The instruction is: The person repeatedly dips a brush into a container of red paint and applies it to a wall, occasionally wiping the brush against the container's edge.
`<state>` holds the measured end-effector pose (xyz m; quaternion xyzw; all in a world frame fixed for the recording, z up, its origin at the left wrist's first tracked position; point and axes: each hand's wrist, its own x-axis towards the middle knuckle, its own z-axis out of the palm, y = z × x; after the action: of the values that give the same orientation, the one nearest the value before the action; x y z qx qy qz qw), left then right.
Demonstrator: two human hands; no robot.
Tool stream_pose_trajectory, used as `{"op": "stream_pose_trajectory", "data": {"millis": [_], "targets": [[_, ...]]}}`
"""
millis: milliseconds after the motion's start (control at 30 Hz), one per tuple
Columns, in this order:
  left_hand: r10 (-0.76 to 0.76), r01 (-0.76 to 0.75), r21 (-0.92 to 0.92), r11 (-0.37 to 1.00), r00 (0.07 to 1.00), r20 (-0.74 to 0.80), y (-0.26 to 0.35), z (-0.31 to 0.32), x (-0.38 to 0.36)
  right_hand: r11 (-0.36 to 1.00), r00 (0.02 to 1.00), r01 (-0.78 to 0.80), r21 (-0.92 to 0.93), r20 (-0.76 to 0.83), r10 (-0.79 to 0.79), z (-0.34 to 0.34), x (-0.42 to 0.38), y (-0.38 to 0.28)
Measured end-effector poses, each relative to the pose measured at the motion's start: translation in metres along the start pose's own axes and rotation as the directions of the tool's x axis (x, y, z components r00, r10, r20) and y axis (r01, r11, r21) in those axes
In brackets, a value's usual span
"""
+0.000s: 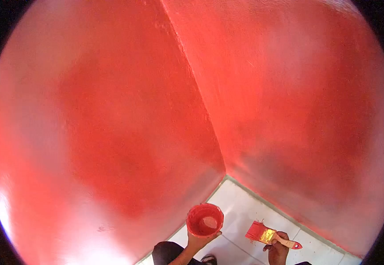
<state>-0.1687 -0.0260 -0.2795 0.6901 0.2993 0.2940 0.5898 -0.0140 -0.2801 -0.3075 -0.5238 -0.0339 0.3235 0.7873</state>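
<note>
My left hand [197, 242] is wrapped round the lower side of a small paint bucket [189, 221], whose inside is coated with red paint and shows a paler patch at the bottom. To the right, my right hand [278, 251] grips a paintbrush [269, 235] by its wooden handle with a red tip. The brush points left, its bristles soaked in red, with a yellow metal band behind them. Bucket and brush are apart, both held above the floor.
Two glossy red walls, a left wall [125, 123] and a right wall [289, 101], meet in a corner ahead. White floor tiles [238, 198] lie below, bordered by a greyish edge. A sandalled foot [209, 259] and dark clothing [167, 252] show at the bottom.
</note>
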Motion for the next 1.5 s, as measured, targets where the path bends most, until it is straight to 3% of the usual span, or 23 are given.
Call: {"op": "stream_pose_trajectory", "data": {"millis": [33,67,167,200,300,333,467,667,900,1033,1167,1300,1333,1400,1500], "targets": [[0.000,0.000,-0.030,1.000,1.000,0.005,-0.006,0.005,0.009,1.000,0.999,0.020,0.019,0.025,-0.020,-0.002,0.007,0.003],[0.000,0.000,-0.060,0.998,1.000,0.011,-0.012,0.010,0.019,0.986,0.998,-0.051,0.157,0.051,0.043,-0.008,0.013,0.005],[-0.051,0.054,-0.125,0.991,0.998,0.024,-0.002,0.031,0.026,0.923,0.991,0.136,0.360,-0.037,-0.131,0.001,0.017,-0.007],[-0.010,0.007,-0.087,0.996,0.999,-0.032,0.027,0.044,0.025,0.920,0.985,0.170,0.354,-0.048,-0.164,-0.002,0.018,-0.010],[0.143,-0.143,-0.111,0.984,0.990,-0.004,0.033,0.049,0.044,0.899,0.977,0.213,0.384,-0.084,-0.195,0.017,0.019,-0.025],[0.047,-0.044,-0.143,0.989,0.999,0.018,0.022,0.048,0.046,0.913,0.978,0.207,0.351,-0.065,-0.197,0.017,0.019,-0.025],[-0.020,0.024,-0.088,0.996,0.999,0.039,0.020,0.053,0.044,0.941,0.985,0.172,0.291,-0.020,-0.174,0.005,0.023,-0.021],[0.045,-0.041,-0.080,0.996,0.998,0.053,0.059,0.050,0.022,0.928,0.995,0.097,0.360,-0.018,-0.097,0.012,0.016,-0.032],[0.119,-0.115,-0.059,0.992,0.991,0.055,0.050,0.054,0.017,0.944,0.985,0.172,0.282,-0.025,-0.172,0.011,0.023,-0.025],[0.162,-0.162,0.011,0.987,0.987,-0.003,0.046,0.059,0.011,0.916,0.968,0.176,0.361,0.106,-0.227,0.018,0.030,-0.033],[0.217,-0.219,-0.061,0.974,0.975,-0.039,0.037,0.055,0.020,0.888,0.949,0.273,0.369,0.048,-0.311,0.041,0.020,-0.044],[0.243,-0.253,-0.111,0.961,0.966,-0.092,0.034,0.039,0.026,0.891,0.945,0.322,0.320,-0.165,-0.282,0.066,0.008,-0.048],[0.221,-0.233,-0.122,0.965,0.970,-0.104,0.032,0.033,0.023,0.893,0.944,0.329,0.306,-0.127,-0.304,0.057,0.012,-0.045],[0.245,-0.260,-0.142,0.955,0.963,-0.115,0.032,0.011,0.014,0.853,0.854,0.515,0.086,-0.139,-0.502,0.093,-0.004,-0.064],[0.377,-0.392,-0.159,0.906,0.919,-0.117,0.030,-0.021,-0.006,0.648,0.659,0.737,-0.194,-0.008,-0.752,0.137,-0.026,-0.101]]}}
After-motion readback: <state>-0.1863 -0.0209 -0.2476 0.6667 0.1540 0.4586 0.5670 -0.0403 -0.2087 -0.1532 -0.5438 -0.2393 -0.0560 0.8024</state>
